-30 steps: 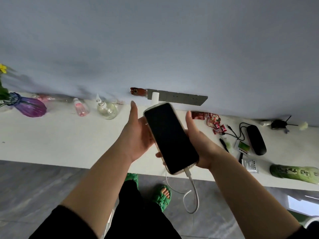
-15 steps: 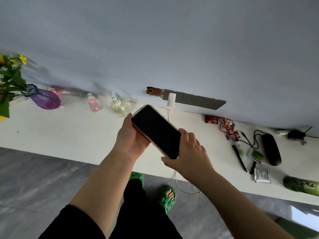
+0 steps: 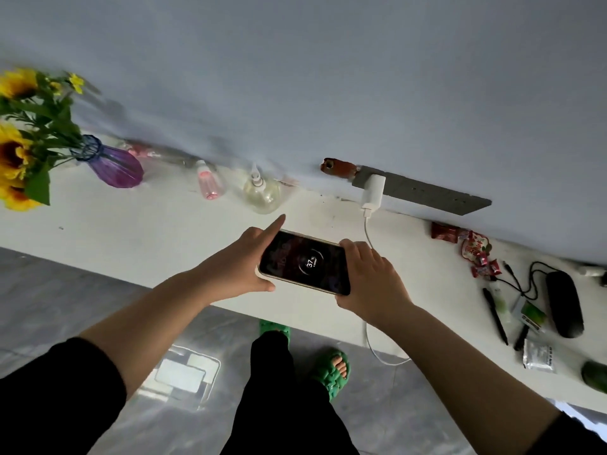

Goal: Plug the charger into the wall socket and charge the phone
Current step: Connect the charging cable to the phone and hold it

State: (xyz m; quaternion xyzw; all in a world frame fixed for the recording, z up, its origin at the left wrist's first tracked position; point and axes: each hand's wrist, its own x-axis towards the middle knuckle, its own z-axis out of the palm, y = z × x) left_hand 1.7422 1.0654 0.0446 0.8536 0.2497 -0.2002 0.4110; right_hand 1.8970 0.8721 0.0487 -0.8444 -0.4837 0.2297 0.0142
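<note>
bare shelf (image 3: pixel 138 224) lies open left of the phone (image 3: pixel 303 262), out to the purple vase (image 3: pixel 115 165). two bottles (image 3: pixel 262 192) crowd the back edge, the cable (image 3: pixel 368 231) crosses right, clutter (image 3: pixel 492 290) fills the right end.

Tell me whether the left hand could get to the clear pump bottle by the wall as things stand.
Probably yes. The left hand now grips the phone, but the clear pump bottle stands just beyond its raised forefinger, with only bare shelf between. It would have to let go of the phone first.

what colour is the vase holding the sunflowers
Translucent purple vase, with a blue neck; clearest in the head view.
</note>
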